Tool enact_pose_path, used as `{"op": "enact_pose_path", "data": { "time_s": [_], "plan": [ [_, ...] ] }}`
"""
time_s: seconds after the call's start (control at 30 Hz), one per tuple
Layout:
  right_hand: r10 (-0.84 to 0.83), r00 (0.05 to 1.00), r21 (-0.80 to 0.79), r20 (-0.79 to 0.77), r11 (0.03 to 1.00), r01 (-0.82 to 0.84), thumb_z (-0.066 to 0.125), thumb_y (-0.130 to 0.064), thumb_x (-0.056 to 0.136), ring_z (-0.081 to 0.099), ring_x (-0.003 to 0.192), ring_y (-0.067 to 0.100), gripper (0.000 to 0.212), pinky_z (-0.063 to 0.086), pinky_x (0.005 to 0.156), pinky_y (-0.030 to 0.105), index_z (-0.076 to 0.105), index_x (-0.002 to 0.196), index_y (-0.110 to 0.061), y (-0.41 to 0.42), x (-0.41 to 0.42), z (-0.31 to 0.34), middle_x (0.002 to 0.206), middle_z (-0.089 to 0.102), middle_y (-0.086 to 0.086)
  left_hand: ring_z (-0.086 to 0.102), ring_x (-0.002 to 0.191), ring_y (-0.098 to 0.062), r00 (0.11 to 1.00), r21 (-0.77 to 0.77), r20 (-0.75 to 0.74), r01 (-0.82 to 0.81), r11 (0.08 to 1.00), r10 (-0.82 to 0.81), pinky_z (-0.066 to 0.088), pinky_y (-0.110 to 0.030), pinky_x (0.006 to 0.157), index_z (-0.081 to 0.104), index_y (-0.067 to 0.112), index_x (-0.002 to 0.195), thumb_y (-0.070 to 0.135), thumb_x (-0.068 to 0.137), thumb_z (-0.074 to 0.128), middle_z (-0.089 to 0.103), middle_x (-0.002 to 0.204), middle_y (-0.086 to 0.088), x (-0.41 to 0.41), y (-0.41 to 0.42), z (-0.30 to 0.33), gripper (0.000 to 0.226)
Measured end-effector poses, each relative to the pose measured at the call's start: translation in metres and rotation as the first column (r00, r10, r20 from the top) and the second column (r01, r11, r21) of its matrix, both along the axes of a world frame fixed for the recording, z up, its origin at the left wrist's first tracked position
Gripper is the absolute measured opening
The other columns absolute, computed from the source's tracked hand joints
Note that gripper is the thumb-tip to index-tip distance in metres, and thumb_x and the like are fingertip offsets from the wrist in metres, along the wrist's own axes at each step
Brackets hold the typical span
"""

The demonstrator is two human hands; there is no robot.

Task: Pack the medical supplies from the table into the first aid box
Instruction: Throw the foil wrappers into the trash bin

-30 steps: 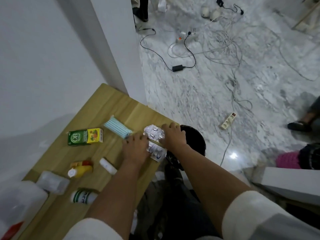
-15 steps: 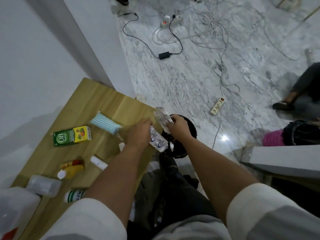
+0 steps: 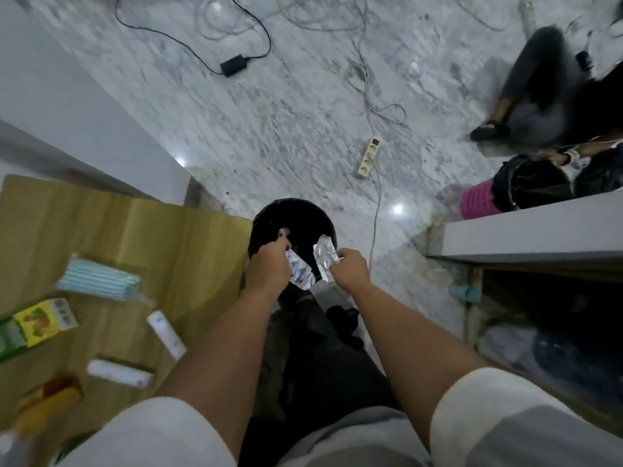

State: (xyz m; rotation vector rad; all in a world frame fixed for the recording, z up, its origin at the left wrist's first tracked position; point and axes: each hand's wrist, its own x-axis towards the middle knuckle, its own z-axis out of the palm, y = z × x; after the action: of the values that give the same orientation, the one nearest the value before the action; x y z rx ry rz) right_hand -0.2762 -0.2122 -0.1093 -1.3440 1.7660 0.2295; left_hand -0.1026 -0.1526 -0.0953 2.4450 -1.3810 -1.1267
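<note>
Both hands sit at frame centre, just past the right edge of the wooden table (image 3: 101,230) and over a round black bin (image 3: 291,220) standing on the marble floor (image 3: 269,129). Left hand (image 3: 268,267): fingers closed on a silvery foil blister pack (image 3: 300,273), which juts toward lower right from the fist. Right hand (image 3: 350,273): fingertips pinched on a second foil strip (image 3: 323,259), held upright-ish with its top corner over the bin's rim. The two packs are near each other but apart. Frame is motion-blurred, so print on the foil is unreadable; they are probably pill strips. No first aid box can be made out in this view. Remaining on the table, left side of frame: a stack of light blue face masks (image 3: 97,281) in clear wrap, mid-left; a green-and-yellow carton (image 3: 33,323) at the left edge below it; a white tube (image 3: 167,335) lying diagonally near the left forearm; a white roll (image 3: 119,372) below the tube; a yellow bottle (image 3: 47,406) with a reddish cap, lower left, heavily smeared. On the floor: white power strip (image 3: 369,156) upper centre-right, black adapter (image 3: 232,65) with cable near top. Pink basket (image 3: 478,203) at right edge, lined with a black bag. Another person's leg and dark shoe (image 3: 490,131) upper right.
</note>
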Motion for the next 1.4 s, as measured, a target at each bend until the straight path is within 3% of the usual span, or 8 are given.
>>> {"op": "enact_pose_path", "data": {
  "time_s": [0.1, 0.2, 0.37, 0.63, 0.83, 1.0, 1.13, 1.4],
  "plan": [
    [0.032, 0.999, 0.042, -0.019, 0.999, -0.031, 0.057, -0.006, 0.084, 0.069, 0.096, 0.029, 0.028, 0.052, 0.079, 0.033, 0.073, 0.105, -0.016, -0.010, -0.003, -0.019, 0.099, 0.075, 0.007, 0.060, 0.078, -0.030, 1.000, 0.063, -0.004, -0.016, 0.998, 0.016, 0.054, -0.044, 0.067, 0.061, 0.023, 0.131, -0.004, 0.092, 0.048, 0.063, 0.087, -0.006, -0.009, -0.017, -0.020, 0.050],
    [0.042, 0.999, 0.062, -0.008, 0.997, -0.042, 0.057, -0.006, 0.083, 0.069, 0.099, 0.030, 0.031, 0.056, 0.083, 0.036, 0.073, 0.108, -0.017, -0.027, -0.003, -0.037, 0.104, 0.075, 0.008, 0.065, 0.100, -0.036, 1.000, 0.082, -0.012, -0.027, 0.996, 0.028, 0.046, -0.037, 0.069, 0.057, 0.024, 0.137, -0.001, 0.094, 0.048, 0.070, 0.115, -0.012, -0.014, -0.043, -0.034, 0.050],
    [0.181, 0.978, 0.098, -0.102, 0.980, -0.171, 0.057, -0.017, 0.090, 0.066, 0.104, 0.034, 0.027, 0.053, 0.080, 0.036, 0.063, 0.115, -0.009, -0.057, -0.003, -0.051, 0.112, 0.069, 0.012, 0.056, 0.125, -0.037, 1.000, 0.066, -0.012, -0.001, 0.998, 0.002, 0.047, -0.047, 0.091, 0.040, 0.017, 0.155, 0.011, 0.098, 0.055, 0.054, 0.145, -0.013, -0.014, -0.077, -0.047, 0.059],
    [0.239, 0.970, 0.085, -0.053, 0.968, -0.234, 0.059, -0.029, 0.089, 0.065, 0.106, 0.031, 0.049, 0.058, 0.089, 0.045, 0.057, 0.135, -0.014, -0.079, 0.013, -0.023, 0.121, 0.068, 0.011, 0.055, 0.125, -0.035, 1.000, 0.072, 0.009, 0.025, 0.997, -0.025, 0.049, -0.046, 0.086, 0.041, 0.018, 0.153, 0.027, 0.102, 0.057, 0.049, 0.147, -0.012, -0.012, -0.078, -0.024, 0.054],
    [0.395, 0.918, 0.015, -0.035, 0.919, -0.395, 0.056, -0.030, 0.096, 0.056, 0.129, 0.032, 0.061, 0.051, 0.100, 0.042, 0.043, 0.153, -0.016, -0.051, 0.048, 0.022, 0.147, 0.056, 0.011, 0.056, 0.125, -0.032, 0.998, -0.016, 0.013, -0.059, 0.998, 0.059, 0.049, -0.041, 0.096, 0.049, 0.016, 0.149, 0.029, 0.099, 0.061, 0.054, 0.143, -0.011, 0.018, -0.054, 0.024, 0.053],
    [0.592, 0.805, -0.165, -0.040, 0.791, -0.589, 0.054, -0.033, 0.097, 0.060, 0.119, 0.032, 0.048, 0.052, 0.090, 0.041, 0.052, 0.142, -0.016, -0.011, 0.100, 0.067, 0.136, 0.062, 0.010, 0.057, 0.125, -0.028, 0.977, -0.078, 0.076, -0.192, 0.978, 0.198, 0.049, -0.039, 0.090, 0.047, 0.024, 0.150, 0.030, 0.099, 0.054, 0.051, 0.147, -0.003, 0.069, 0.002, 0.097, 0.052],
    [0.721, 0.692, -0.337, 0.001, 0.652, -0.679, 0.056, -0.039, 0.099, 0.060, 0.118, 0.031, 0.048, 0.054, 0.090, 0.042, 0.051, 0.143, -0.019, 0.039, 0.166, 0.117, 0.133, 0.063, 0.008, 0.061, 0.116, -0.028, 0.938, -0.183, 0.157, -0.279, 0.943, 0.308, 0.052, -0.040, 0.087, 0.059, 0.018, 0.126, 0.029, 0.095, 0.051, 0.060, 0.125, -0.005, 0.115, 0.089, 0.158, 0.034],
    [0.923, 0.383, -0.611, 0.031, 0.320, -0.724, 0.061, -0.042, 0.094, 0.062, 0.119, 0.029, 0.044, 0.050, 0.099, 0.040, 0.061, 0.134, -0.022, 0.199, 0.297, 0.215, 0.125, 0.069, 0.005, 0.059, 0.116, -0.032, 0.665, -0.335, 0.345, -0.572, 0.748, 0.663, 0.051, -0.042, 0.088, 0.060, 0.018, 0.128, 0.031, 0.093, 0.057, 0.059, 0.124, -0.006, 0.185, 0.320, 0.245, 0.038]
  ]
}}
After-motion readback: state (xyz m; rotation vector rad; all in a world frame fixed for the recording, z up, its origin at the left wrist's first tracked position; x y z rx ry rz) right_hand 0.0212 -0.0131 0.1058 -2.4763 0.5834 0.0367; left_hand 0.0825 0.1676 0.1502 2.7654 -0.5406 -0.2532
